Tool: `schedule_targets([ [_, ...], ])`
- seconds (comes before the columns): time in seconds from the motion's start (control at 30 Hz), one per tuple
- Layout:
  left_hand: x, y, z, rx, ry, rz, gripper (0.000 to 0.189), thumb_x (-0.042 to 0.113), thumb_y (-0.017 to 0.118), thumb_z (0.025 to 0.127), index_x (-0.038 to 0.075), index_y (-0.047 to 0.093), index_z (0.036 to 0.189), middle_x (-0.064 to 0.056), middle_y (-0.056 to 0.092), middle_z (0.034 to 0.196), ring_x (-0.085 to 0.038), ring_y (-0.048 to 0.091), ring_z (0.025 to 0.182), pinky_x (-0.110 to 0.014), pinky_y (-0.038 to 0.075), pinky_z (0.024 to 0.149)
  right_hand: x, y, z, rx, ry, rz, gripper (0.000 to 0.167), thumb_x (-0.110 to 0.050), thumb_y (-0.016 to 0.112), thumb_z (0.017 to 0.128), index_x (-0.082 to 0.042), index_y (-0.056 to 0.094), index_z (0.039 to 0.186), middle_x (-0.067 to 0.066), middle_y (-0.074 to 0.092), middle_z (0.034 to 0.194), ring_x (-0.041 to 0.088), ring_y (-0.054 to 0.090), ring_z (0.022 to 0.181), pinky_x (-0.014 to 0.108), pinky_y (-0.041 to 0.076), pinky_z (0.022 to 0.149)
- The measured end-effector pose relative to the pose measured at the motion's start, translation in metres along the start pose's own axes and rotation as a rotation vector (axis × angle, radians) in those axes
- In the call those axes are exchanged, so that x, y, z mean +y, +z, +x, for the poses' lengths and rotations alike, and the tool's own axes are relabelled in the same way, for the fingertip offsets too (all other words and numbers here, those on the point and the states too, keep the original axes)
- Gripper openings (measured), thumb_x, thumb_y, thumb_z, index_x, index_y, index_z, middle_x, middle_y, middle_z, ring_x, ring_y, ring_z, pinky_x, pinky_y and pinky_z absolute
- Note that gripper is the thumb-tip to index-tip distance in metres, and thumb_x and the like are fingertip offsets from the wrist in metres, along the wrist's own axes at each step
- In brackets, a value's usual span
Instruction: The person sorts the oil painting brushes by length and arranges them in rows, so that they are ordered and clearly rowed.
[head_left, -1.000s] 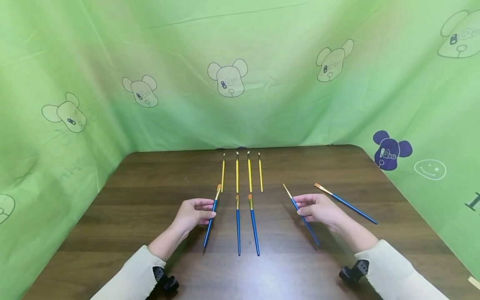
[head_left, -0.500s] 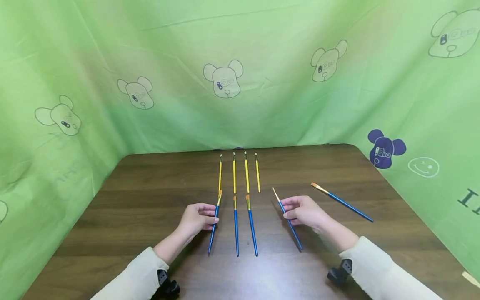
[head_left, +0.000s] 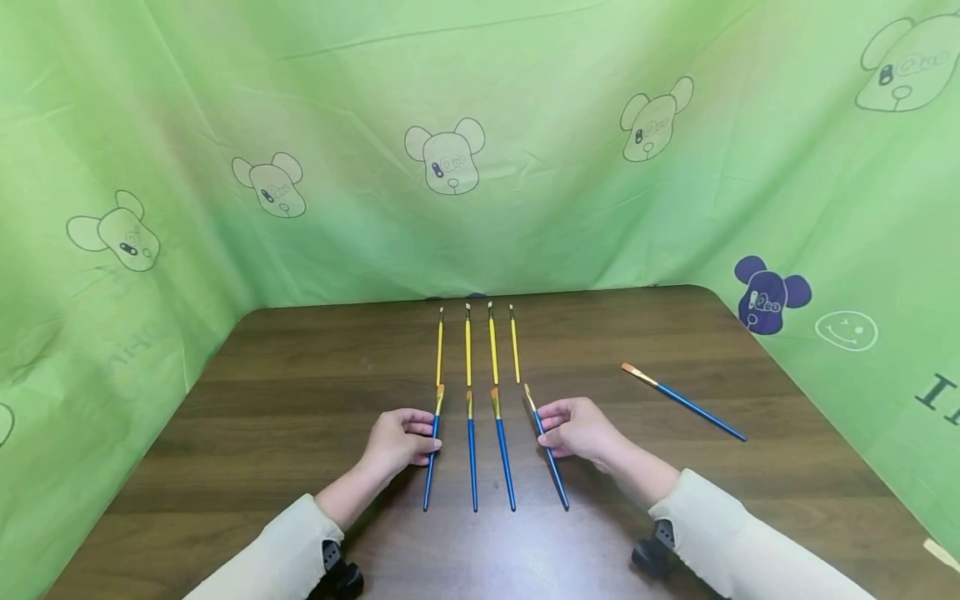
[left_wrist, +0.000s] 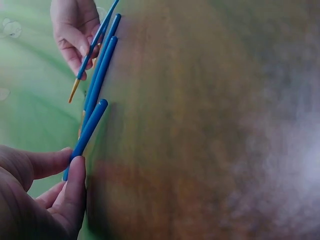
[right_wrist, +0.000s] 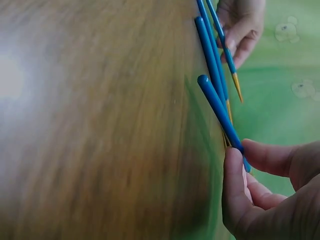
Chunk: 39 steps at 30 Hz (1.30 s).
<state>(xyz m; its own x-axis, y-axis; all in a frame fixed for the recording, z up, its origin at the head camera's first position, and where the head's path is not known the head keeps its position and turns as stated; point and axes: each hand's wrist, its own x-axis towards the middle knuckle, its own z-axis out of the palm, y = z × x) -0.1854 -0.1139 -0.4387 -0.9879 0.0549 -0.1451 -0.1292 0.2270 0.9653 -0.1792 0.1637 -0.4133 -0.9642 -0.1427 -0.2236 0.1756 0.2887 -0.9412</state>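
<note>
My left hand (head_left: pixel 399 438) pinches a blue-handled paintbrush (head_left: pixel 430 475) between thumb and fingers, its bristles pointing away from me. My right hand (head_left: pixel 576 432) pinches another blue paintbrush (head_left: pixel 557 478), tilted with its bristle end toward the left. Between the hands lie two more blue paintbrushes, a narrower one (head_left: pixel 473 467) and a wider orange-bristled one (head_left: pixel 506 467). In the left wrist view, thumb and fingertips close round the held handle (left_wrist: pixel 90 127). The right wrist view shows the same kind of pinch on its handle (right_wrist: pixel 217 107).
Several yellow-handled paintbrushes (head_left: pixel 492 350) lie side by side behind the blue ones. Another blue paintbrush (head_left: pixel 693 407) rests slantwise on the right of the brown wooden table (head_left: pixel 300 367). A green printed cloth (head_left: pixel 360 233) hangs around the table's back and sides.
My right hand has carried its paintbrush left, close to the two lying blue ones. My left hand has shifted slightly right and nearer, its paintbrush turning more upright in the view.
</note>
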Motion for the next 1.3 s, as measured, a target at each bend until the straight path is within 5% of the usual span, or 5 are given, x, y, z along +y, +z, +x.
schedule_targets([
  [1.3, -0.001, 0.006, -0.002, 0.007, 0.075, 0.160, 0.043, -0.010, 0.078, 0.072, -0.010, 0.063, 0.112, -0.010, 0.064, 0.084, -0.014, 0.062, 0.062, -0.033, 0.056, 0.048, 0.003, 0.015, 0.002, 0.053, -0.006, -0.125, 0.033, 0.016, 0.069, 0.075, 0.011, 0.060, 0.106, 0.009, 0.056, 0.081, 0.016, 0.058, 0.061, 0.035, 0.057, 0.050],
])
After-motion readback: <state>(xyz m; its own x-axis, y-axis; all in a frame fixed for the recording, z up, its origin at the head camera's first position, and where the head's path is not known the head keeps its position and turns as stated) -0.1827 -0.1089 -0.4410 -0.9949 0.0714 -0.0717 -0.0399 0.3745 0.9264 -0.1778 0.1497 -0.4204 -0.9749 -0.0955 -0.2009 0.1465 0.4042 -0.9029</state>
